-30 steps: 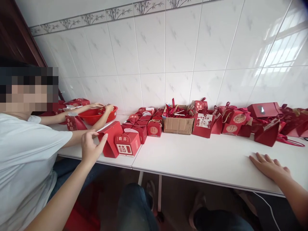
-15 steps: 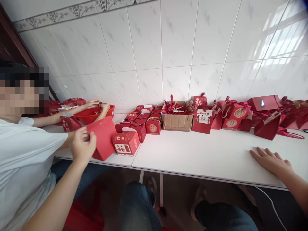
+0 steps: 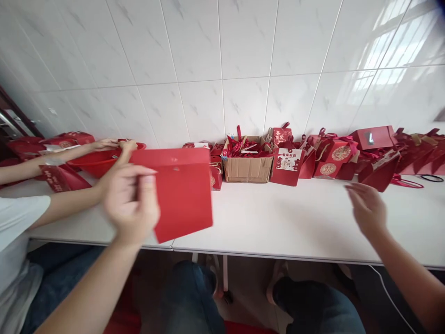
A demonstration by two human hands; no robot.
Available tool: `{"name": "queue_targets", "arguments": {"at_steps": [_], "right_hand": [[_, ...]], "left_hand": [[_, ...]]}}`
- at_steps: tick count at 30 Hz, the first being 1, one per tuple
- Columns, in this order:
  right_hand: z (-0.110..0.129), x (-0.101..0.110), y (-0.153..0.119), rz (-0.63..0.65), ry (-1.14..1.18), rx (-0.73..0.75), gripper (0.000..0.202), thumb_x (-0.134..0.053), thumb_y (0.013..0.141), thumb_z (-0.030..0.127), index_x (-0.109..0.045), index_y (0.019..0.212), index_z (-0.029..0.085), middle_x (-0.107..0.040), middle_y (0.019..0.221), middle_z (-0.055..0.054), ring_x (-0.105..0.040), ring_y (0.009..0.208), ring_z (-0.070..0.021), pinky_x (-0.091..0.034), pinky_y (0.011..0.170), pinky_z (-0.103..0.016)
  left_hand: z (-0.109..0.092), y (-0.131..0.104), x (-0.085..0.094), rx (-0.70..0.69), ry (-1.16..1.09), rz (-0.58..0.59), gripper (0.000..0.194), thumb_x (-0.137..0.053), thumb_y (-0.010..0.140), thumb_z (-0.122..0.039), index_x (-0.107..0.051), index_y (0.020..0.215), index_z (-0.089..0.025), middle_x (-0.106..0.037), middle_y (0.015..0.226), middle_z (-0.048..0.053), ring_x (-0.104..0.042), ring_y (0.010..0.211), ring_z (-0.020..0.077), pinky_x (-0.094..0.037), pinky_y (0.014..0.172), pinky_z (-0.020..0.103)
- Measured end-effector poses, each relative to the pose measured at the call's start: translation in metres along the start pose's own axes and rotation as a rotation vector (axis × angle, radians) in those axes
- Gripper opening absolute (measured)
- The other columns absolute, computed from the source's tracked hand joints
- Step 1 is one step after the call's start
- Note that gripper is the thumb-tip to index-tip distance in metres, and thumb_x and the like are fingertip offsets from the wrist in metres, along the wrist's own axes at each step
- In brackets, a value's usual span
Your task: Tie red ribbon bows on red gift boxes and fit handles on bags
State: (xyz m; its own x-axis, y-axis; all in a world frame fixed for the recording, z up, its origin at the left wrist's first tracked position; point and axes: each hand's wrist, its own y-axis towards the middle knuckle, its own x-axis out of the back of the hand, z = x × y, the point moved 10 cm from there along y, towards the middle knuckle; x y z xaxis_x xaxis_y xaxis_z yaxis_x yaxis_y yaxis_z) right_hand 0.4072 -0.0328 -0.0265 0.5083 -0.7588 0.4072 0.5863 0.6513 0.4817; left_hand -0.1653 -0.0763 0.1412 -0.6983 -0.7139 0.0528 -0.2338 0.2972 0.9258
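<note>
My left hand (image 3: 134,199), a little blurred, grips the upper left edge of a plain red box (image 3: 184,195), held up above the table's front part. The box's broad face is turned toward me, with a small hole near its top. My right hand (image 3: 368,206) is raised over the white table (image 3: 264,218) at the right, holding nothing, its fingers loosely extended. A cardboard box (image 3: 247,170) filled with dark red ribbons stands between my hands against the wall. The held box hides most of the small red boxes behind it.
Red gift boxes with ribbons (image 3: 335,157) line the wall to the right. On the left, a person's hands (image 3: 118,144) are over a red basin (image 3: 100,160), near more red boxes (image 3: 69,139). A black ring (image 3: 431,178) lies at the far right.
My left hand has brought the red box up and to the right. My right hand has lifted off the table. The view has turned a little to the right.
</note>
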Motion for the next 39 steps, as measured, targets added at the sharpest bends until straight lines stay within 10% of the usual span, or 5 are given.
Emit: {"name": "queue_targets", "arguments": {"at_steps": [6,10,24,33,39], "right_hand": [[0.174,-0.137,-0.038,0.561,0.604,0.322,0.055,-0.052,0.086,0.051,-0.036,0.134,0.028,-0.055,0.132,-0.013,-0.050,0.126,-0.0245,-0.044,0.099,-0.048],[0.208,-0.198,-0.042,0.669,0.864,0.252,0.071,-0.068,0.076,0.047,-0.033,0.135,0.031,-0.057,0.123,-0.010,-0.053,0.120,-0.0231,-0.045,0.098,-0.043],[0.186,-0.203,-0.053,0.479,0.849,0.176,0.015,-0.060,0.085,0.038,-0.059,0.095,0.026,-0.056,0.089,-0.003,-0.056,0.084,-0.0183,-0.050,0.078,-0.035],[0.210,-0.179,-0.015,0.255,0.649,0.305,0.032,-0.031,0.097,0.042,-0.056,0.089,0.023,-0.062,0.098,-0.007,-0.058,0.097,-0.0210,-0.045,0.085,-0.036],[0.237,-0.258,0.068,0.467,-0.113,0.198,0.038,-0.032,0.095,0.040,-0.049,0.123,0.020,-0.067,0.109,-0.013,-0.055,0.114,-0.0292,-0.026,0.104,-0.052]], "left_hand": [[0.010,-0.056,-0.153,-0.107,-0.144,0.112,0.016,-0.038,0.095,-0.029,-0.049,0.093,-0.018,-0.055,0.089,0.008,-0.056,0.084,0.0189,-0.049,0.079,0.035],[0.025,-0.070,-0.200,-0.125,-0.168,0.186,0.021,-0.037,0.095,-0.029,-0.050,0.106,-0.016,-0.058,0.099,0.013,-0.058,0.095,0.0216,-0.048,0.086,0.038],[0.048,-0.060,-0.216,0.134,-0.348,0.378,0.013,-0.059,0.084,-0.034,-0.058,0.088,-0.021,-0.052,0.115,0.008,-0.050,0.117,0.0254,-0.040,0.102,0.042],[0.087,-0.087,-0.238,0.640,-0.663,0.479,0.024,-0.072,0.073,-0.040,-0.065,0.082,-0.019,-0.059,0.069,-0.001,-0.052,0.059,0.0117,-0.042,0.056,0.023],[0.084,-0.086,-0.234,0.639,-0.640,0.489,0.022,-0.072,0.073,-0.039,-0.068,0.081,-0.019,-0.060,0.065,0.000,-0.054,0.059,0.0135,-0.044,0.056,0.024]]}}
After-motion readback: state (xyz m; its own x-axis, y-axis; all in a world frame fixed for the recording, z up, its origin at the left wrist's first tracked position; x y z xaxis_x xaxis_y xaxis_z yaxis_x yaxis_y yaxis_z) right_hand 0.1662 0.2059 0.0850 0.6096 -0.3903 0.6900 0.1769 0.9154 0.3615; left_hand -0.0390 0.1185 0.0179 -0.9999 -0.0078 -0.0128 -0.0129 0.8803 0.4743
